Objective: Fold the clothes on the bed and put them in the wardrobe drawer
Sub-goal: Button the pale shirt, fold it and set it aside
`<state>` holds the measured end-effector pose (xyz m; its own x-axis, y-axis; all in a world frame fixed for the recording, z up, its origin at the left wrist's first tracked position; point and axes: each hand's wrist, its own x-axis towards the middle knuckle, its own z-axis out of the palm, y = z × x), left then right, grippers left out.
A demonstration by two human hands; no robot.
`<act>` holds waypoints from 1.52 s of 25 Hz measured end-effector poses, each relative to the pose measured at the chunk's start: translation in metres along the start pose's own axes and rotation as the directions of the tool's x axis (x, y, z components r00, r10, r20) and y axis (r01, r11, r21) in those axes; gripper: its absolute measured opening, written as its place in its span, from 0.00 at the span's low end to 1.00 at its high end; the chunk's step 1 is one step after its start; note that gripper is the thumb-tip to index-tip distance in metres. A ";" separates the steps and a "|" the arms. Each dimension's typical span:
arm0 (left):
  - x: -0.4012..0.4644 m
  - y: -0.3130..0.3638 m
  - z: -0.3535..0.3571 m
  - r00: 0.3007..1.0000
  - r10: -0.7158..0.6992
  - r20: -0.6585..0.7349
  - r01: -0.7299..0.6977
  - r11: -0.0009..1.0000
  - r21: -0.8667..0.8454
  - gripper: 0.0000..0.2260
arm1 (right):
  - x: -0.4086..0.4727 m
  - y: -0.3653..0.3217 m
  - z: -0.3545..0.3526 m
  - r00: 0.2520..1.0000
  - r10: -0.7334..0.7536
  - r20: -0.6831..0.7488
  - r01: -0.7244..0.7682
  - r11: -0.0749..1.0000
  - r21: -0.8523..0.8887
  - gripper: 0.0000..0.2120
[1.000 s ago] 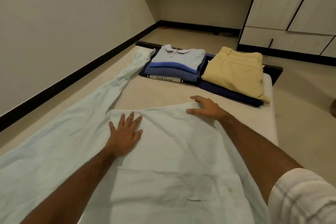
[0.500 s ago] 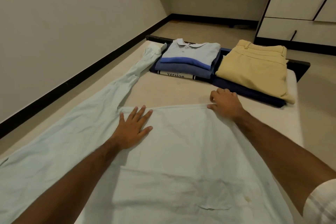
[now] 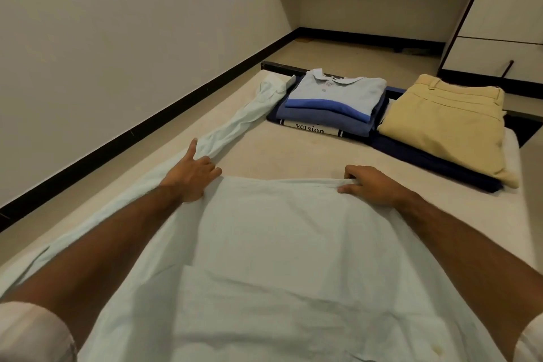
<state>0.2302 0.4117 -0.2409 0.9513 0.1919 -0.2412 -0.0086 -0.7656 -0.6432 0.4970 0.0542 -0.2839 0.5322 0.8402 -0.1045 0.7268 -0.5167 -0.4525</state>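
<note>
In the head view, the pale shirt (image 3: 279,258) lies spread on the bed (image 3: 293,153), with its long sleeve (image 3: 235,126) stretched toward the folded stack (image 3: 332,106) and the khaki trousers (image 3: 440,120). The left hand (image 3: 189,175) curls its fingers around the sleeve near the shoulder; the right hand (image 3: 370,182) pinches the folded top edge. If the sleeve is pulled across too quickly, I think the cuff may drag on the stack, and the held edge may wrinkle.
</note>
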 end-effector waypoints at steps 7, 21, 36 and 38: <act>-0.011 -0.005 -0.024 0.991 -0.125 0.040 0.091 0.874 0.477 0.16 | -0.014 -0.011 -0.005 0.998 -0.044 -0.051 0.037 0.991 -0.130 0.09; -0.134 0.007 -0.036 0.986 -0.124 0.107 0.066 0.900 0.431 0.15 | -0.135 -0.064 -0.048 0.973 -0.132 0.190 0.213 0.830 -0.515 0.32; -0.179 0.051 0.000 0.982 -0.092 0.166 0.045 0.962 0.269 0.18 | -0.194 -0.056 0.015 0.937 -0.092 0.336 0.236 0.877 -0.418 0.36; -0.180 0.040 0.000 0.988 -0.078 0.136 0.040 0.963 0.266 0.15 | -0.195 -0.051 0.013 0.949 -0.086 0.304 0.205 0.899 -0.386 0.35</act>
<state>0.0585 0.3465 -0.2239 0.8985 0.3325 -0.2866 -0.0525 -0.5668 -0.8222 0.3502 -0.0811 -0.2522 0.3105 0.8914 -0.3301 0.9305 -0.3560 -0.0860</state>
